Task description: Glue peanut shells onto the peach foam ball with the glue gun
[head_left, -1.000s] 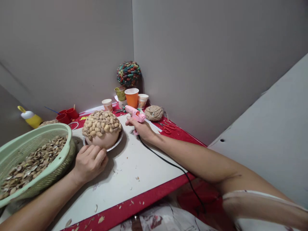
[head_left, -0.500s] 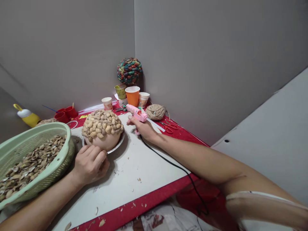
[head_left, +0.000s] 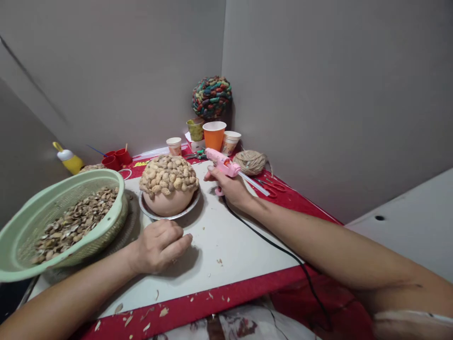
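1. While the right hand (head_left: 231, 186) keeps its fingers wrapped around the grip of the pink glue gun (head_left: 222, 163), the nozzle points left toward the shell-covered ball (head_left: 168, 182) without touching it — near enough, it seems, that glue could be laid on the ball with little reach.
2. A clear glue stick (head_left: 255, 184) juts from the back of the gun, and its black cord (head_left: 279, 250) trails over the table edge toward the person's lap.
3. The ball sits in a shallow metal plate (head_left: 152, 215), which probably keeps the round form from rolling; shells cover its top and upper sides, and a bare pinkish band remains low down, facing the person.
4. The left hand (head_left: 161, 245) rests on the white tabletop (head_left: 226, 236) just in front of the plate, palm down, fingers loosely curled together. Whether it pinches a shell I cannot tell.
5. A green basket (head_left: 21, 264) of loose shells stands at the left, within easy reach of that hand.
6. Farther back — out of the way — stand an orange cup (head_left: 214, 135), small paper cups, red cups (head_left: 118, 158), a ball of twine (head_left: 250, 162), red-handled scissors (head_left: 274, 189) and a painted, multicoloured ball (head_left: 211, 97) in the corner.
7. Shell crumbs litter the red cloth (head_left: 198, 307) along the near edge.
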Demonstrator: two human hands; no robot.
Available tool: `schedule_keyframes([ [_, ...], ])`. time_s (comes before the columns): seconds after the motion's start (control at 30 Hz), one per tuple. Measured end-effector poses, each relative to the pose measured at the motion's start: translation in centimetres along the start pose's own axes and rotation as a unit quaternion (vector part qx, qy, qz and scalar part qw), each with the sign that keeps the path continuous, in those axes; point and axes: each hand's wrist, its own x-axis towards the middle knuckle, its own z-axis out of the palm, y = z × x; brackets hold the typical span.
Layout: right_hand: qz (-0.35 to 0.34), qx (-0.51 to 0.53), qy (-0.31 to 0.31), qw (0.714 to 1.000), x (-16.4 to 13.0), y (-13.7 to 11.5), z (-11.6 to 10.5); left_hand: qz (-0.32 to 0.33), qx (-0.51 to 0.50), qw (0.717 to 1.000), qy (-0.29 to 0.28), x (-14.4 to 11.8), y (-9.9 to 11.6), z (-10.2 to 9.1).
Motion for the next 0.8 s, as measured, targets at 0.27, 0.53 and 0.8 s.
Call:
schedule_keyframes([
  [0.27,-0.005,-0.003,-0.003,1.0,-0.1,-0.1,0.0,-0.048,-0.025,0.999,0.009,0.0,0.0,-0.3],
  [0.53,0.015,-0.017,0.0,1.0,-0.2,-0.2,-0.2,-0.059,-0.062,0.996,0.008,-0.3,0.4,0.0],
  [0.8,-0.021,-0.006,-0.004,1.0,-0.2,-0.2,0.0,-0.041,-0.064,0.997,0.008,-1.3,0.0,0.6],
])
